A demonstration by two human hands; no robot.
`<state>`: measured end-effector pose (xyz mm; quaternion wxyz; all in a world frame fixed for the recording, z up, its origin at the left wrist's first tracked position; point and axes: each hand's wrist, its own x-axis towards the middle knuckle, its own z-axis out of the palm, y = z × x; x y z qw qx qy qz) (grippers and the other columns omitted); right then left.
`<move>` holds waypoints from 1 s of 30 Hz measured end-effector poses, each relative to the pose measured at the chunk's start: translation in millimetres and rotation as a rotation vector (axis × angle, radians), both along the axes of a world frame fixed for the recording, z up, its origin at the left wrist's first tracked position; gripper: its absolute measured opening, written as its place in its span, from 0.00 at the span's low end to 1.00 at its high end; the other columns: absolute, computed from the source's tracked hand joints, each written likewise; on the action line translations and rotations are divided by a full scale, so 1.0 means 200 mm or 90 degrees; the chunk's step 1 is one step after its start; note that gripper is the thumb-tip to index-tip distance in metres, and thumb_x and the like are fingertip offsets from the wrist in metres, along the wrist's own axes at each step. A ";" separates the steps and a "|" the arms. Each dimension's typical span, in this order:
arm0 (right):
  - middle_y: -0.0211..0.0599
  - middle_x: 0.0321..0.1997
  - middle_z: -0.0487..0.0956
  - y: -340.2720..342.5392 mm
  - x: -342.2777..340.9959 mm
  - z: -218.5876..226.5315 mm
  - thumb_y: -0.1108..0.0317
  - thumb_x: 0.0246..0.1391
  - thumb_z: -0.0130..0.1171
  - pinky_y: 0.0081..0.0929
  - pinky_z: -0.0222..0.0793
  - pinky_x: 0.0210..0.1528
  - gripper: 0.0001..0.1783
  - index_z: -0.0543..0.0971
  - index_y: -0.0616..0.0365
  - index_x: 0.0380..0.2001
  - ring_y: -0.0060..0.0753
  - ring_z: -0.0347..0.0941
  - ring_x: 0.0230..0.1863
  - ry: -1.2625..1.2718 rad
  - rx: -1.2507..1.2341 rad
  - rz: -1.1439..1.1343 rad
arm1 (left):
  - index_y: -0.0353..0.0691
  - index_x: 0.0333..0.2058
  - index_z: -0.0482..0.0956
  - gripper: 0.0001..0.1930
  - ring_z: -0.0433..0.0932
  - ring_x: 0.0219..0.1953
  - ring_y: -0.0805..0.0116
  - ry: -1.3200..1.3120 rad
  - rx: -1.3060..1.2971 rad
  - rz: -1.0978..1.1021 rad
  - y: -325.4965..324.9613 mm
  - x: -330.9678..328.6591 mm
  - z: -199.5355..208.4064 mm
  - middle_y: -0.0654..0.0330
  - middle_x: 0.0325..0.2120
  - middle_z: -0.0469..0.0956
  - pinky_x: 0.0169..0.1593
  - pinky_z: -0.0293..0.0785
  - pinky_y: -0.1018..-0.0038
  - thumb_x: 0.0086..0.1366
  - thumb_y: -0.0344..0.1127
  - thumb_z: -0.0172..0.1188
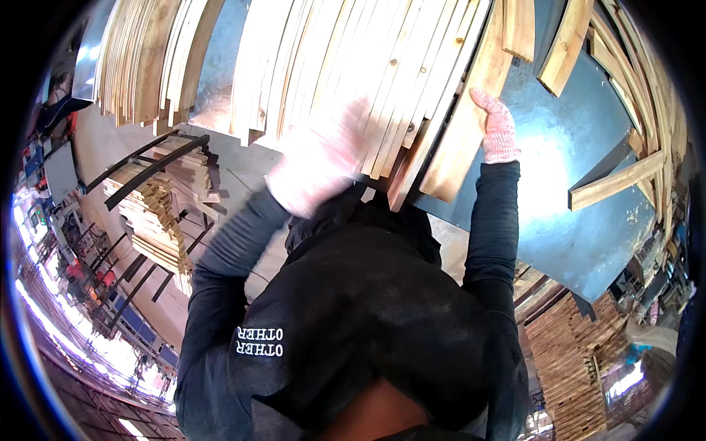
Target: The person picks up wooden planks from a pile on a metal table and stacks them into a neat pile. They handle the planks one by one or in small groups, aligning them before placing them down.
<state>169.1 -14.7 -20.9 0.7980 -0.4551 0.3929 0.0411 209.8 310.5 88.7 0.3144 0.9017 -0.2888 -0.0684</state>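
Both my hands wear pale pinkish knit gloves. My left hand [318,163] is smeared by motion over the near ends of a row of light wooden planks [390,81]; its fingers cannot be made out clearly. My right hand [497,126] is at the right edge of a wider wooden plank [465,121], its fingers curled onto the edge. That plank lies slanted at the row's right side, with a narrow dark gap between them. Glare washes out the middle of the row.
A blue-grey metal table [548,169] carries the planks. Another plank bundle [147,66] lies at the far left. Loose boards [618,181] lie along the right edge. A stack of boards [151,220] stands on a dark rack at left, below table level.
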 end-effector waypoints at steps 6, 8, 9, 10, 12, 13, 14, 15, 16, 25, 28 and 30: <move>0.51 0.51 0.80 -0.38 -0.06 0.18 0.55 0.46 0.72 0.29 0.67 0.59 0.46 0.66 0.73 0.62 0.43 0.76 0.54 0.228 -0.474 0.222 | 0.36 0.42 0.70 0.31 0.82 0.33 0.45 0.500 0.509 -0.158 -0.46 -0.35 0.24 0.46 0.28 0.81 0.34 0.73 0.49 0.63 0.63 0.57; 0.55 0.56 0.77 -0.46 -0.11 0.26 0.52 0.47 0.71 0.32 0.65 0.62 0.48 0.63 0.69 0.65 0.47 0.73 0.58 0.275 -0.634 0.229 | 0.37 0.42 0.70 0.29 0.82 0.32 0.46 0.414 0.457 -0.100 -0.40 -0.44 0.13 0.48 0.30 0.81 0.33 0.74 0.51 0.62 0.60 0.61; 0.56 0.59 0.75 -0.47 -0.15 0.26 0.51 0.47 0.70 0.34 0.63 0.64 0.49 0.63 0.67 0.66 0.50 0.72 0.60 0.283 -0.743 0.204 | 0.37 0.42 0.70 0.28 0.82 0.31 0.46 0.373 0.417 -0.076 -0.39 -0.46 0.10 0.48 0.30 0.81 0.33 0.74 0.51 0.62 0.59 0.62; 0.58 0.62 0.72 -0.48 -0.20 0.26 0.50 0.48 0.69 0.36 0.62 0.66 0.49 0.62 0.65 0.67 0.53 0.70 0.62 0.289 -0.851 0.176 | 0.37 0.42 0.69 0.27 0.82 0.31 0.45 0.333 0.411 -0.045 -0.40 -0.51 0.07 0.49 0.30 0.80 0.32 0.74 0.50 0.61 0.56 0.64; 0.59 0.66 0.67 -0.39 -0.24 0.33 0.50 0.53 0.66 0.43 0.59 0.69 0.45 0.62 0.65 0.67 0.58 0.65 0.66 0.286 -1.053 0.173 | 0.37 0.43 0.67 0.24 0.82 0.32 0.46 0.287 0.365 0.024 -0.38 -0.59 -0.06 0.48 0.29 0.79 0.34 0.75 0.48 0.62 0.50 0.63; 0.58 0.67 0.66 -0.33 -0.26 0.40 0.53 0.55 0.65 0.42 0.59 0.69 0.43 0.62 0.64 0.67 0.57 0.65 0.67 0.219 -1.090 0.143 | 0.38 0.42 0.66 0.22 0.82 0.32 0.46 0.278 0.357 0.049 -0.39 -0.59 -0.10 0.47 0.29 0.79 0.35 0.75 0.48 0.62 0.48 0.63; 0.56 0.66 0.68 -0.27 -0.29 0.37 0.55 0.58 0.64 0.40 0.61 0.68 0.40 0.62 0.63 0.67 0.51 0.66 0.66 0.070 -0.890 0.089 | 0.37 0.44 0.66 0.21 0.82 0.34 0.46 0.321 0.309 0.063 -0.39 -0.57 -0.06 0.47 0.30 0.79 0.38 0.76 0.49 0.62 0.45 0.63; 0.55 0.65 0.70 -0.19 -0.32 0.34 0.56 0.61 0.62 0.37 0.64 0.66 0.36 0.63 0.61 0.67 0.44 0.68 0.64 -0.073 -0.681 0.042 | 0.37 0.46 0.66 0.21 0.82 0.36 0.47 0.364 0.263 0.079 -0.39 -0.55 0.01 0.47 0.31 0.79 0.40 0.77 0.51 0.62 0.42 0.62; 0.50 0.64 0.71 -0.05 -0.30 0.49 0.63 0.64 0.59 0.33 0.68 0.63 0.30 0.65 0.59 0.66 0.36 0.70 0.62 -0.028 -0.589 0.181 | 0.40 0.49 0.66 0.21 0.81 0.41 0.47 0.312 0.099 0.082 -0.38 -0.58 0.10 0.49 0.37 0.80 0.41 0.77 0.57 0.62 0.43 0.60; 0.40 0.54 0.76 0.10 -0.21 0.60 0.53 0.69 0.51 0.22 0.74 0.49 0.30 0.66 0.61 0.65 0.29 0.76 0.50 -0.305 -0.174 0.025 | 0.39 0.48 0.71 0.13 0.75 0.34 0.78 0.798 -0.533 0.238 -0.63 -0.38 0.38 0.65 0.33 0.75 0.29 0.74 0.78 0.70 0.38 0.58; 0.40 0.63 0.70 0.00 -0.15 0.53 0.51 0.67 0.54 0.26 0.66 0.60 0.39 0.55 0.62 0.71 0.31 0.68 0.60 -0.366 0.041 0.038 | 0.38 0.46 0.72 0.17 0.72 0.20 0.72 1.185 -0.872 0.237 -0.70 -0.28 0.22 0.60 0.25 0.73 0.17 0.68 0.76 0.73 0.46 0.51; 0.38 0.62 0.71 0.02 -0.10 0.49 0.57 0.66 0.58 0.28 0.68 0.60 0.35 0.60 0.61 0.69 0.33 0.70 0.60 -0.228 0.132 0.013 | 0.37 0.46 0.73 0.21 0.72 0.18 0.69 1.368 -1.007 0.236 -0.71 -0.26 0.13 0.55 0.26 0.75 0.16 0.68 0.75 0.73 0.52 0.47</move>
